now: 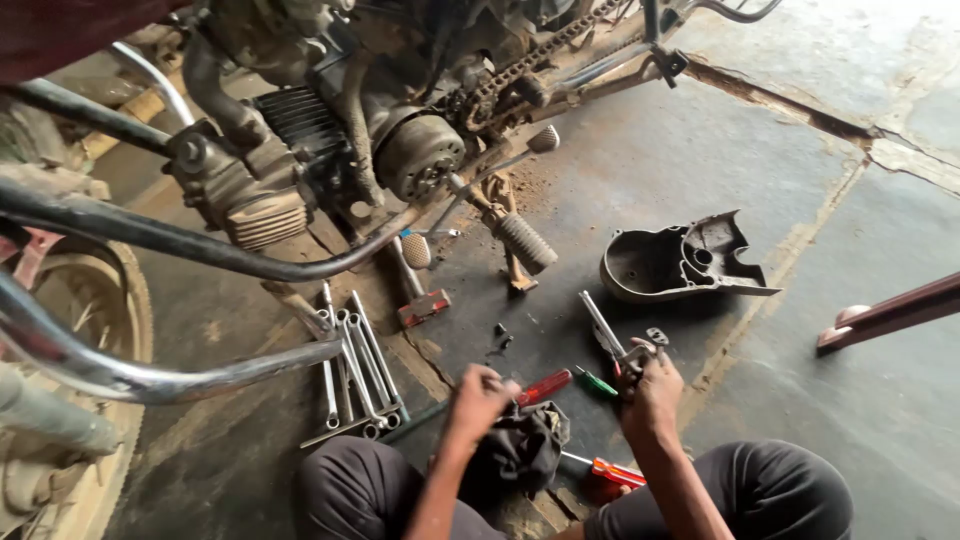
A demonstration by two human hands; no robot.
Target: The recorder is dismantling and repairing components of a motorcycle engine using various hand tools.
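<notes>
knees (760, 490) on stained (cracked) concrete floor (620, 160)

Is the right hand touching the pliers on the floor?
Touching: the head view shows the right hand closed around the pliers handles.

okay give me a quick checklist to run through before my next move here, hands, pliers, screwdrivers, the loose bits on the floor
1. Right hand grips the pliers: ok, fingers wrapped round the handles.
2. Left hand on the red-handled screwdriver: cannot tell whether it grips it or only touches it.
3. Dark rag out from under the tools: not ok, it lies bunched under the left hand.
4. Small loose parts in sight: ok, they lie together on the floor, apart from the hands.
5. Engine cover set aside: ok, it lies open side up beyond the pliers.
6. Spanners within reach: ok, they lie in a row left of the left hand.
</notes>
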